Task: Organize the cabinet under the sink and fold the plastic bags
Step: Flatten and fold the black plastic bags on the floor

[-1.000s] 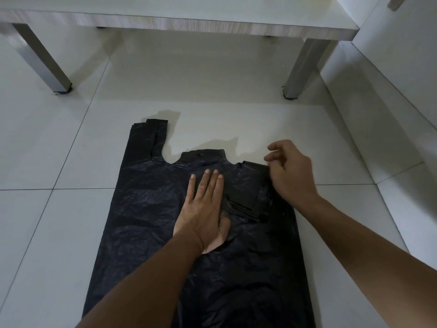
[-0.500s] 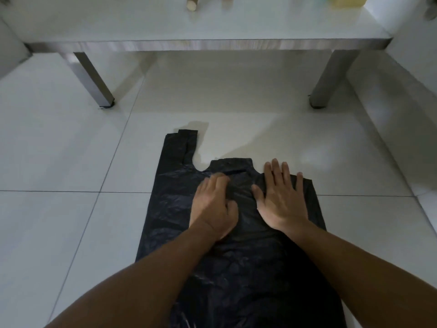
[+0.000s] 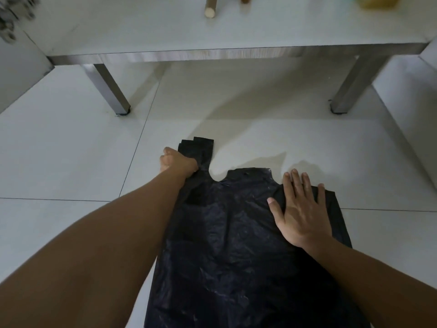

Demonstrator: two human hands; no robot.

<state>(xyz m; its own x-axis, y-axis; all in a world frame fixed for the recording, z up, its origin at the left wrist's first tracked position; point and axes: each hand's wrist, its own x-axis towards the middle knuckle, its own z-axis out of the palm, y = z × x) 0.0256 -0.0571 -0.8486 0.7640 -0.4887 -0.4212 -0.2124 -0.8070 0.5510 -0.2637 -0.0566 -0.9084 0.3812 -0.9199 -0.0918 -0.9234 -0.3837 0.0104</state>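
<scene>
A black plastic bag lies flat on the white tiled floor, its handles pointing away from me. My left hand has reached forward and grips the bag's left handle, fingers curled round its base. My right hand lies flat with fingers spread on the bag's upper right corner, pressing down the folded-in right handle. The bag's lower end runs out of view at the bottom.
A low white table with grey metal legs stands just beyond the bag, carrying a wooden stick end and a yellow object. White walls or cabinet faces close in at right and left.
My left hand left the middle of the bag, moved forward and left, and took hold of the left handle. My right hand stays flat on the right side.
</scene>
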